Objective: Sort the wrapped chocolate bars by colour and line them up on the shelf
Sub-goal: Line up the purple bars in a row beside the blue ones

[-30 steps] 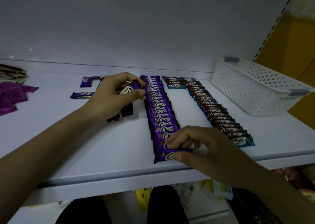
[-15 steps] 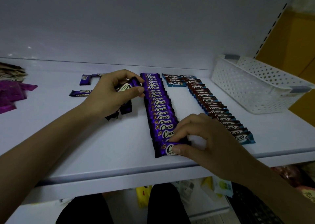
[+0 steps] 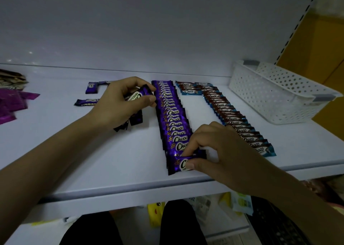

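Note:
A long overlapping row of purple Choco bars (image 3: 172, 118) runs from the back of the white shelf (image 3: 104, 161) toward its front edge. To its right lies a row of brown-and-blue Choco bars (image 3: 234, 118). My right hand (image 3: 219, 151) pinches the frontmost purple bar (image 3: 179, 165) at the near end of the purple row. My left hand (image 3: 121, 103) grips a bunch of purple bars (image 3: 136, 95) just left of the row's far end. Two loose purple bars (image 3: 87, 102) lie further left.
A white perforated basket (image 3: 275, 92) stands at the right of the shelf. Magenta wrappers (image 3: 11, 103) and other packets lie at the far left. The shelf's front edge is just below my right hand, with goods on a lower level.
My right hand with the front purple bar has shifted slightly back along the row, pressing it against the row's end. My left hand has stayed where it was with its bunch.

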{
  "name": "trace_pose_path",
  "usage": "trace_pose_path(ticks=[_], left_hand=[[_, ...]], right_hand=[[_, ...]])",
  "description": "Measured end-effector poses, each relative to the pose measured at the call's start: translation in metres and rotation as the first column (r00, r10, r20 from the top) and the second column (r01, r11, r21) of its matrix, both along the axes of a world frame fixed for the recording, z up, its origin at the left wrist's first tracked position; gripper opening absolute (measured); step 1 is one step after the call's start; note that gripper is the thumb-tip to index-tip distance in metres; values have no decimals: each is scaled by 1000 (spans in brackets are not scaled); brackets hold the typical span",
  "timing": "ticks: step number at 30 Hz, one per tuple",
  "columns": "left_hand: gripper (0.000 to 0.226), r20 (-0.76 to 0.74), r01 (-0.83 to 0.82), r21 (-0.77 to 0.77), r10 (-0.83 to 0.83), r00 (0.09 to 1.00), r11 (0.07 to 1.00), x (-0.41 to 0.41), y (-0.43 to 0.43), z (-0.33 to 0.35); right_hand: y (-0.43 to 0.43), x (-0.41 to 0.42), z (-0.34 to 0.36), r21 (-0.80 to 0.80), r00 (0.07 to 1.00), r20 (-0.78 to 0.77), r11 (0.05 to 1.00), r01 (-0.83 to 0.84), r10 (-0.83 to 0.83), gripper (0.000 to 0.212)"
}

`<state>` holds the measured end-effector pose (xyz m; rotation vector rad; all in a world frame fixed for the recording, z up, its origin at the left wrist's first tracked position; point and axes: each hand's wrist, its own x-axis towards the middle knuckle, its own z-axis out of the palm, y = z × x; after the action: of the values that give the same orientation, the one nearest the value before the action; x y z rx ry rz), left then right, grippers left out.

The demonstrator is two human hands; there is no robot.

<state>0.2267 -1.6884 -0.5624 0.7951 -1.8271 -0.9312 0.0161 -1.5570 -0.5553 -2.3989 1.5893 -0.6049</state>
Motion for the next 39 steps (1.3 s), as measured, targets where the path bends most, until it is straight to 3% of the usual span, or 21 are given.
trace_pose_path(ticks=[8,13,24,29,34,37,39], left_hand=[[13,-1,5,-9,-5,1000,1000,0,2,2],[13,-13,5,19,-5,1000,1000,-1,3,3],[11,-20,-39,0,39,999,999,-1,-1,0],[7,-118,-170,22,171,978,985,4,-13,-3],[5,-313,-356,234,417,853,905,19,-31,-5],[8,-336,-470,347,576,745,811,39,-42,-5],[14,-330,-521,384,640,694,762,47,-44,-7]], right_hand=[[-2,4,0,-65,1000,10,998,16,-16,12],[0,3,-2,-105,998,16,993,56,-55,23],[-1,1,-3,-98,998,28,993,61,-59,23],[-7,-3,-2,-87,992,112,994,62,-52,20],[-34,3,10,-76,975,219,996,50,-33,9],[-71,21,24,-7,963,270,1000,-9,11,12],[-103,39,34,16,978,210,1000,-14,10,21]])
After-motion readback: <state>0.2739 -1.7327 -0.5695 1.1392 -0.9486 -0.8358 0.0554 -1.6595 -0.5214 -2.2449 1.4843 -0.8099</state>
